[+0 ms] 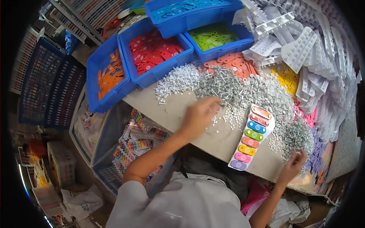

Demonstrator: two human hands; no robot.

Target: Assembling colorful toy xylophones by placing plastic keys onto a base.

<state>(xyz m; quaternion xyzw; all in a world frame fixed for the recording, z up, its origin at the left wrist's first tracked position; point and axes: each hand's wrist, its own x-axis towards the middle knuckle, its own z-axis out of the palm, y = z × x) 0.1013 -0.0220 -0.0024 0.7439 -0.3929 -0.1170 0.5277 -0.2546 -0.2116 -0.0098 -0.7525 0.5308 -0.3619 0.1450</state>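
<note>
A toy xylophone [251, 142] with a white base and a row of coloured bars lies tilted on the table between my hands. My left hand [201, 115] is over the table's left part, its fingertips at the near edge of a heap of metal pins [220, 85]. Motion smears its fingers, so their grip is unclear. My right hand [293, 164] is at the near side of a pile of small metal screws [298, 136], right of the xylophone. Its fingers are bent together; whatever they hold is too small to make out.
Blue bins hold orange bars [112, 76], red bars [154, 51], green bars [213, 37] and blue bars [186, 9]. White plastic pegs [176, 80] and grey washers [266, 89] lie heaped. White xylophone bases [304, 49] are stacked at right. A crate of finished xylophones [138, 146] stands left.
</note>
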